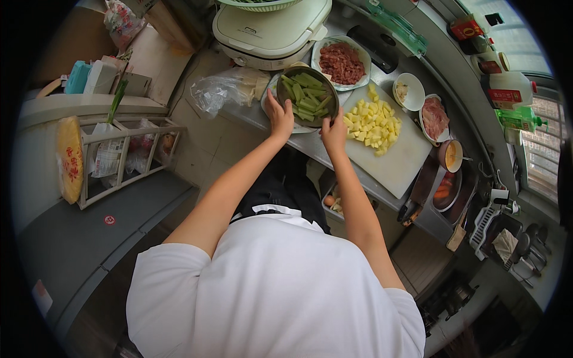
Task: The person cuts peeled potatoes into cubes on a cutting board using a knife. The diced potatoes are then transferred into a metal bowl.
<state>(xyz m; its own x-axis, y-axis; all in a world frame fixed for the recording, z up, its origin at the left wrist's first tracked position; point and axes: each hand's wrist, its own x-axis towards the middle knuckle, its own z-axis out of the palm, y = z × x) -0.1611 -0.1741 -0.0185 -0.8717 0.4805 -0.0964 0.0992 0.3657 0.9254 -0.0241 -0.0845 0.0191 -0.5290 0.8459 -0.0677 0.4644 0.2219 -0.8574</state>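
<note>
Between my two hands is a round metal bowl (332, 113) of cut green vegetable pieces (308, 95), probably celery. My left hand (280, 117) grips its left rim. On the lower right rim, my right hand (335, 135) has hold of it. Beneath the bowl a pale plate (299, 129) partly shows; whether the two touch I cannot tell. Diced yellow pieces (374, 124), which look like potato, lie heaped on a white cutting board (398, 172) just right of my right hand. A plate of cut raw meat (342, 63) stands beyond the bowl.
A white electric cooker (268, 33) stands behind a clear plastic bag (219, 91). To the right are a white bowl (408, 91), a dish of sliced raw meat (434, 118) and a cup of yellow liquid (450, 155) by the sink (436, 219). Bottles (508, 89) line the windowsill.
</note>
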